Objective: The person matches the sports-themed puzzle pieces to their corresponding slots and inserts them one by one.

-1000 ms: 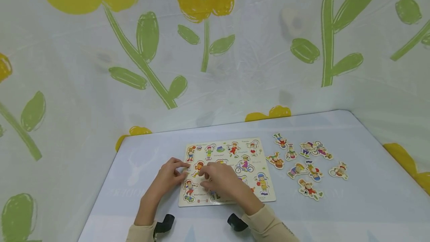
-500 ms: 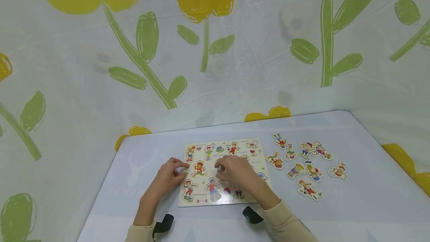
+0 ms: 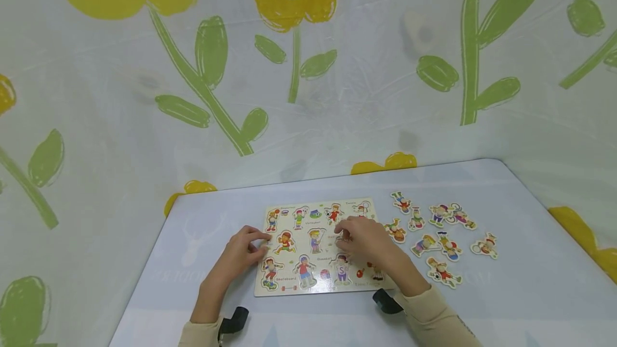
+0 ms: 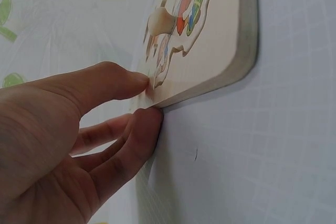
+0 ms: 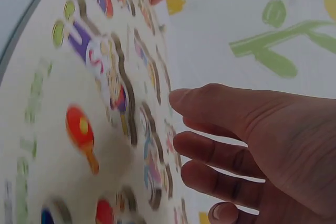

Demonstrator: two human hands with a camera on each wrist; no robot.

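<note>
A wooden peg puzzle board (image 3: 300, 240) with printed sports figures and shallow cut-outs lies flat on the table. My left hand (image 3: 241, 250) grips its left edge, and in the left wrist view the thumb (image 4: 118, 80) rests on top with fingers against the side. A round wooden knob (image 4: 160, 22) stands up from one figure there. Over the right half of the board hovers my right hand (image 3: 363, 237), fingers loosely bent and holding nothing. In the right wrist view its thumb and fingertips are apart, near the board's surface. The hand hides some figures on that side.
Several loose puzzle pieces (image 3: 445, 272) lie right of the board, some overlapping. A black wrist camera (image 3: 235, 320) sits by the left wrist, another (image 3: 387, 301) by the right. Behind the table (image 3: 511, 202) hangs a flower-printed sheet (image 3: 356, 111).
My right hand has moved rightward across the board, from the middle to the right side, uncovering middle and lower figures. The left hand stays on the left edge.
</note>
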